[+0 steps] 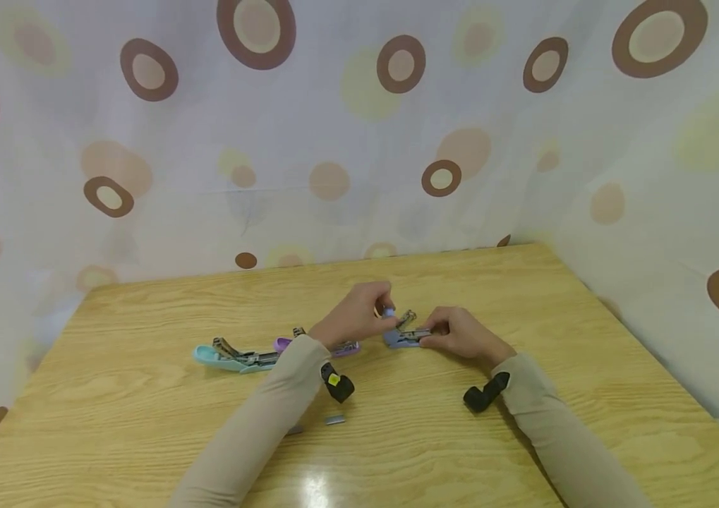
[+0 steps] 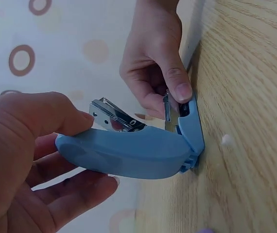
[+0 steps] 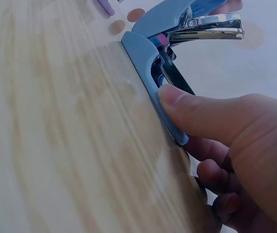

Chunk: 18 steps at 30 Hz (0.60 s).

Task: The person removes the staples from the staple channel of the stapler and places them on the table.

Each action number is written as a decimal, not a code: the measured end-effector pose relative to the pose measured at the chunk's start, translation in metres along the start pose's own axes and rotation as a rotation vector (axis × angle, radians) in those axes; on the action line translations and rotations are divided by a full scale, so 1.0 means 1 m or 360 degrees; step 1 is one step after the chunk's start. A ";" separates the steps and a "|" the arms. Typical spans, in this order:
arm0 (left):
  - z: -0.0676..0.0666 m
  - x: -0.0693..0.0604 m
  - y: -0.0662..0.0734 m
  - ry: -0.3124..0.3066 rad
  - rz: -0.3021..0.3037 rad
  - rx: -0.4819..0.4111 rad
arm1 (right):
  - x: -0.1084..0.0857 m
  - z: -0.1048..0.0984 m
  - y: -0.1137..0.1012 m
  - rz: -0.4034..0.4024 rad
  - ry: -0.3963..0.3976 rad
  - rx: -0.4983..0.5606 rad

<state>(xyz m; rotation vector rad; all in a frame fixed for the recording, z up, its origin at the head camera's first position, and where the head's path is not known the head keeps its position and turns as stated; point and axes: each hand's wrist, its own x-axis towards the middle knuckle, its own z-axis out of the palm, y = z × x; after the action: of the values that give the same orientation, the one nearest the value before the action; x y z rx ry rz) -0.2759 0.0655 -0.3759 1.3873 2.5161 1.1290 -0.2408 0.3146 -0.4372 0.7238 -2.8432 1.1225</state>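
Observation:
A blue stapler (image 2: 129,153) stands hinged wide apart on the table, its metal magazine parts showing between cover and base. My left hand (image 1: 355,314) pinches the raised cover near its tip, thumb on one side and fingers on the other. With thumb and fingers, my right hand (image 1: 461,335) grips the front end of the base (image 3: 146,63), which rests on the wood. In the left wrist view a metal arm (image 2: 114,116) tilts up between the cover and the base. Part of the stapler is hidden behind my fingers in the head view.
To the left lie an opened teal stapler (image 1: 213,358) and a purple stapler (image 1: 283,344), partly covered by my left arm. A small strip of staples (image 1: 335,420) lies nearer me, with another grey piece (image 1: 295,429) beside my sleeve. A patterned curtain (image 1: 334,141) hangs behind the table.

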 end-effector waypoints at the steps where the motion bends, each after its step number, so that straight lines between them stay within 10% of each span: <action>1: -0.001 -0.001 -0.001 0.0001 -0.0013 -0.0002 | 0.000 0.000 0.000 -0.0002 0.0002 0.0005; 18: -0.003 -0.025 0.007 0.0150 -0.0295 0.0181 | -0.001 0.000 -0.006 0.0038 -0.0012 -0.0022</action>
<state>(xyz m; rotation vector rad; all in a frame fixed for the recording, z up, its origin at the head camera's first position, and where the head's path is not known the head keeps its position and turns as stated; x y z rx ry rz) -0.2573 0.0466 -0.3766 1.1179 2.7464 1.0558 -0.2374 0.3107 -0.4333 0.6969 -2.8701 1.1044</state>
